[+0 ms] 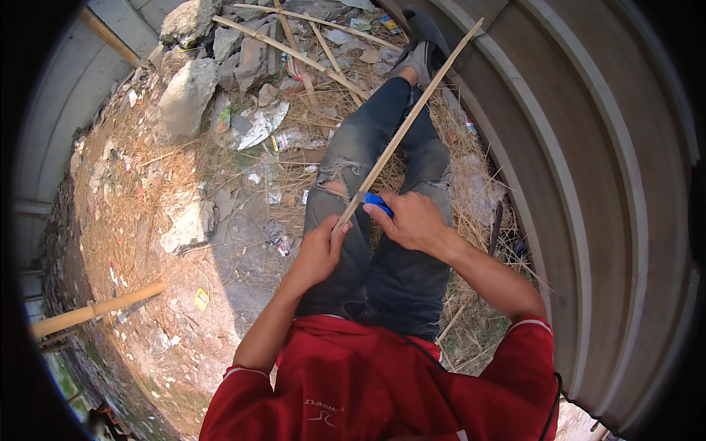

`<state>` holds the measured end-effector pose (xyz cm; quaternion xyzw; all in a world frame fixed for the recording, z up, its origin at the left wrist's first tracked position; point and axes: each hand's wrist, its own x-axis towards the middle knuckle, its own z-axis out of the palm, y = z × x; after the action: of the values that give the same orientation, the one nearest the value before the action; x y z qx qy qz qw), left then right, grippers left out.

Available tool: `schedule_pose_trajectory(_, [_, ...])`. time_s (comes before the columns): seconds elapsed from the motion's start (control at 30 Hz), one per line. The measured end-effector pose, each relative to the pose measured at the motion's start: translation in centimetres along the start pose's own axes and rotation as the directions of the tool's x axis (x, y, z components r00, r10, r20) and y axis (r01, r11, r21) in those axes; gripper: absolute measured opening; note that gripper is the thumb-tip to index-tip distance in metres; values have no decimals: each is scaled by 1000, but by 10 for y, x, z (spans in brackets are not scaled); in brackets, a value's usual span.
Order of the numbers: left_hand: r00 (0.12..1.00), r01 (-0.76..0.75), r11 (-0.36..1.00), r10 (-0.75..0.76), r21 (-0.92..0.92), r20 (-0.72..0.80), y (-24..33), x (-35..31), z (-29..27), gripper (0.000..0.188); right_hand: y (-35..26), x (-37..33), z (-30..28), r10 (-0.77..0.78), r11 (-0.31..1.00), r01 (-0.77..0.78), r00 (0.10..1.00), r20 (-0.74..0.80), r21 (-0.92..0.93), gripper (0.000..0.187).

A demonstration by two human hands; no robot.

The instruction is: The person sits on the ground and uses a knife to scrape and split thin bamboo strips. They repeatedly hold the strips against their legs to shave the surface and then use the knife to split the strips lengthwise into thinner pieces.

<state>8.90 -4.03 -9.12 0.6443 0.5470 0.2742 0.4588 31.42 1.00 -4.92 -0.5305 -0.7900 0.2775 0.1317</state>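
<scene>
A long, pale bamboo strip (403, 131) slants from my lap up past my feet toward the corrugated wall. Its near end is gripped in my left hand (321, 248), fingers wrapped round it above my thigh. My right hand (418, 224) is closed on a blue-handled knife (379, 203). The knife's short blade meets the strip just beyond my left hand; how far it cuts in cannot be made out. My outstretched legs in dark, torn trousers (346, 169) lie under the strip, one ankle near the other.
Corrugated metal sheeting (559, 147) rises close on my right. Large rocks (187, 99) and loose bamboo strips (294, 53) lie at the far left among straw and litter. A thicker bamboo pole (103, 309) juts in at the left. Another rock (190, 224) sits nearer my left knee.
</scene>
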Motion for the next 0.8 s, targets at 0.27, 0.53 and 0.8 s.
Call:
schedule_pose_trajectory(0.27, [987, 148, 986, -152, 78, 52, 3, -11, -15, 26, 35, 44, 1, 192, 975, -206, 971, -143, -89, 59])
schedule_pose_trajectory(0.53, [970, 113, 992, -121, 54, 211, -41, -83, -47, 28, 250, 35, -98, 502, 817, -575, 663, -556, 52, 70])
schedule_pose_trajectory(0.8, [945, 230, 972, -213, -41, 249, -75, -47, -39, 35, 116, 25, -30, 304, 947, -263, 917, -259, 183, 59])
